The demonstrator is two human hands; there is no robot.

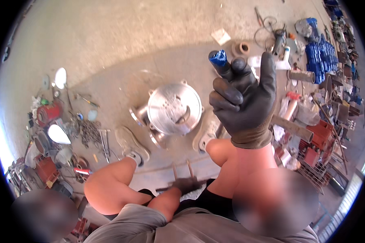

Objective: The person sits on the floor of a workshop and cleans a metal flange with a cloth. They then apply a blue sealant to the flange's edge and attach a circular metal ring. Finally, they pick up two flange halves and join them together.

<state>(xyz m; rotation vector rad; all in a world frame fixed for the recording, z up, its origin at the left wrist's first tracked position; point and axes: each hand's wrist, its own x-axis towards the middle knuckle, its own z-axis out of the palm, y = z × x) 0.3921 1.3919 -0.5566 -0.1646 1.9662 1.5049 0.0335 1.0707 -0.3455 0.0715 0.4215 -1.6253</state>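
My right hand (pixel 247 97), in a dark grey coated glove, is raised high over the right side of the floor. Its thumb stands out and its other fingers are partly bent and apart, with nothing gripped. A glossy blue smear (pixel 219 58) covers one fingertip. Low by my lap, my left hand (pixel 185 185), also gloved, is beside a dark bar-like piece with two thin brown legs (pixel 189 168); its fingers are not clear. Between my shoes rests a round, shiny metal pump casing (pixel 166 106), with a curved opening in its face and flanged pipe ends at its left.
On the left lie a chain (pixel 90 133), a red machine part (pixel 48 114) and hand tools. At right are an angle grinder (pixel 278 42), a rusty pipe (pixel 301 76), blue parts (pixel 321 58) and red metal pieces (pixel 322 135). A brown ring (pixel 243 48) sits beyond my right hand.
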